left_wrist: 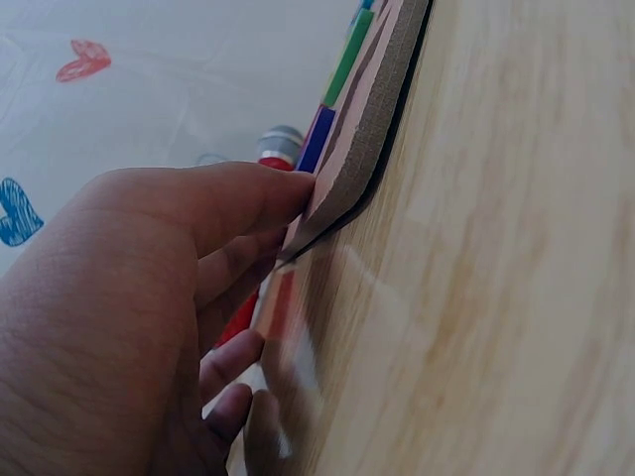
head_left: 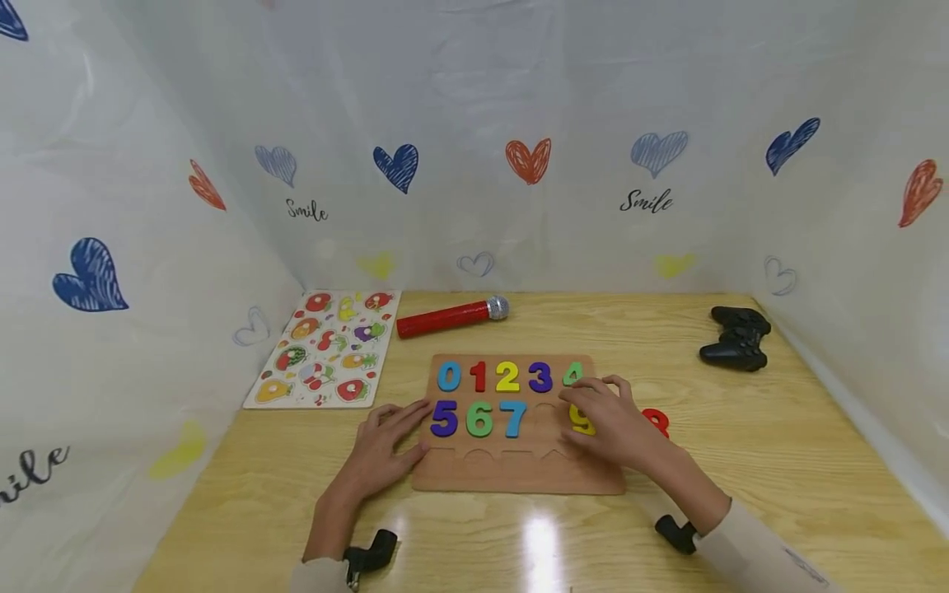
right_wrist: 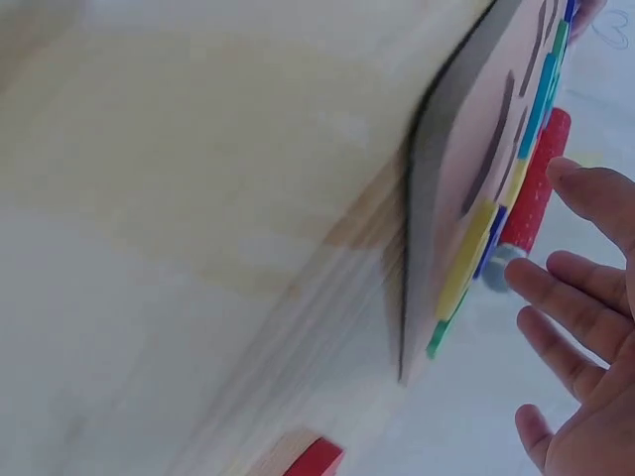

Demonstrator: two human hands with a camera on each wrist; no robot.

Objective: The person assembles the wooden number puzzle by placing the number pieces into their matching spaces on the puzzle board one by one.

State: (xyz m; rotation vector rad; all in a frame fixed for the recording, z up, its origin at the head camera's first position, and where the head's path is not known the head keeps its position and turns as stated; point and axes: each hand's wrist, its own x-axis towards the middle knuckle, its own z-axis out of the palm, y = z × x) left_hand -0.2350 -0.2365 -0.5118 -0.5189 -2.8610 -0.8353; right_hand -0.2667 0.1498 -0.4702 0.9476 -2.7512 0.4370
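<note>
On the light wooden tabletop, a brown wooden number puzzle board lies near centre. The left hand rests flat-fingered against its left edge, steadying it. The right hand, fingers loosely spread, covers the yellow nine. A red eight lies just right of the board; seating it in the empty slot likely comes next.

A fruit puzzle lies at the tabletop's far left, with a red microphone just beside it — silver head pointing right. A black game controller sits well apart at the far right, and white sheeting printed with hearts and "Smile" walls the tabletop in.
</note>
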